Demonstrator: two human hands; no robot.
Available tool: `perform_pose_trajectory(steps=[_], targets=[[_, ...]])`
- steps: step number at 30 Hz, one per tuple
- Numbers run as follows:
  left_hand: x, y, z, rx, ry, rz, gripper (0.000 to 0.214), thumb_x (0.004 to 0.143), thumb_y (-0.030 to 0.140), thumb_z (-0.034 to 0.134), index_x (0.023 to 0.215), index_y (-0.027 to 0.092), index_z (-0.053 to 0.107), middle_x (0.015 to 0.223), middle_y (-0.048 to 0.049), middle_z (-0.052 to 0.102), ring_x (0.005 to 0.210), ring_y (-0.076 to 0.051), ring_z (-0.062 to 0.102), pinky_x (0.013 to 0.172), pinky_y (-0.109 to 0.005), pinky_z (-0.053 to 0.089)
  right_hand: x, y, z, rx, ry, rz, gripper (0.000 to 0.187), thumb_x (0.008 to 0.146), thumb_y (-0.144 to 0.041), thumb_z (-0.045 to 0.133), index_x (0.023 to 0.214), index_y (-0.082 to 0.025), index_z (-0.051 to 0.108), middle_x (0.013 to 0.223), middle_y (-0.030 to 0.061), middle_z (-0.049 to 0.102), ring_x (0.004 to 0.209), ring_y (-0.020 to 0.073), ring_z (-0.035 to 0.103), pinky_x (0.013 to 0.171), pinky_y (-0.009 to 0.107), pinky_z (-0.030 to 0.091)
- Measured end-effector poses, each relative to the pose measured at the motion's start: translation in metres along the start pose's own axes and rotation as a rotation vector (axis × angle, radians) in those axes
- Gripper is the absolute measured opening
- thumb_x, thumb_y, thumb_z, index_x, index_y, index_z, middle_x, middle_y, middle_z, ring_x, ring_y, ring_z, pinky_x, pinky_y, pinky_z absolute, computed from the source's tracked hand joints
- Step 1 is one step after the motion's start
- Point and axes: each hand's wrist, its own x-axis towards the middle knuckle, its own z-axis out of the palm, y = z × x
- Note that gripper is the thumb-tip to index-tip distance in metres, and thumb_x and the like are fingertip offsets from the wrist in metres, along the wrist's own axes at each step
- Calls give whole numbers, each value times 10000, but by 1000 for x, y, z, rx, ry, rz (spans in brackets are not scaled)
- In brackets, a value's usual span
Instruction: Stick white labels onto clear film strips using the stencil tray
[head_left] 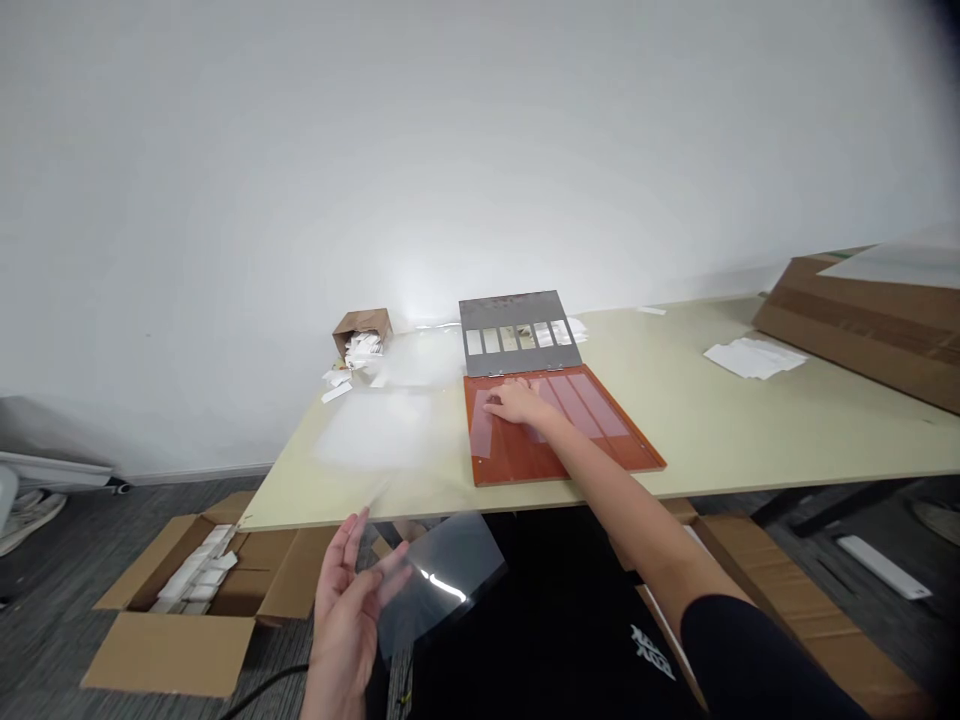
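Observation:
My left hand (352,610) is below the table's front edge, its thumb and fingers closed on a clear plastic sheet (446,580) that reflects a streak of light. My right hand (517,402) reaches over an orange-red board (517,462), near its hinge side. Its fingers are bent down at the board, and whatever they hold is hidden. Pale translucent strips (581,405) lie side by side on the board, and another pale strip (482,425) lies at its left. A grey hinged frame (517,357) with several rectangular windows stands raised behind the board.
Stacked translucent sheets (375,430) lie left of the board on the table (720,430). Behind them, a small brown box (362,325) spills white pieces. White papers (754,357) and a large carton (862,315) are at right. An open carton (180,640) stands on the floor.

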Motion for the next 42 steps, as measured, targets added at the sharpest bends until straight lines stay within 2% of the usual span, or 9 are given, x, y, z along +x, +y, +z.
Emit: perform_pose_trajectory(steps=[6,11,18,23,27,33,36,39,42], targets=[[-2,2,1,20,-30,19,700,635,204,773,1291,286,543,1591,-84,296,952,-300,708,713,-365,620,7,-2,8,10,13,1,397,972,-449,438,1329,-365,591,1307,122,511,1247,336,410,1021,529,282],[-5,4,5,16,-22,24,640,641,179,754,1241,296,566,1585,-49,315,929,-278,715,704,-355,617,10,2,13,20,21,11,397,989,-401,399,1345,-380,574,1321,128,493,1238,335,410,1015,541,281],[-8,4,11,20,-17,47,681,669,187,719,1316,284,531,1589,-96,296,919,-266,716,689,-328,616,10,0,12,21,34,17,404,996,-367,366,1343,-373,573,1301,130,499,1222,334,419,1012,539,288],[-9,6,11,-10,-28,81,607,684,176,716,1257,300,561,1590,-35,308,917,-256,715,683,-317,625,8,-2,12,17,36,19,418,1008,-362,321,1340,-335,575,1305,137,497,1230,331,408,1020,543,282],[-9,11,12,-47,-10,117,591,677,167,736,1234,300,588,1588,-28,313,923,-262,713,700,-331,627,7,-3,13,12,33,20,422,1001,-355,344,1360,-292,556,1333,145,483,1248,339,397,1032,553,273],[-1,15,16,-90,31,197,496,746,297,772,1213,345,612,1599,-20,289,940,-260,713,755,-391,623,6,-3,15,33,29,20,412,989,-367,390,1352,-269,557,1310,139,494,1250,342,400,1038,560,266],[4,14,21,-116,52,256,490,733,311,795,1189,338,617,1597,-13,295,924,-262,713,758,-402,622,6,-3,14,59,33,23,402,981,-345,404,1336,-261,573,1313,146,491,1253,353,390,1034,558,270],[8,12,30,-159,66,298,492,723,279,800,1178,327,618,1590,-4,312,970,-274,700,783,-419,619,1,-6,7,106,57,17,392,974,-331,415,1302,-217,598,1307,176,493,1241,370,391,1028,570,271],[10,10,41,-197,48,347,459,759,251,769,1181,344,614,1595,16,295,1060,-280,672,854,-435,599,-18,-18,-6,192,124,-27,411,984,-353,410,1334,-205,568,1327,176,498,1231,367,406,1024,568,288]])
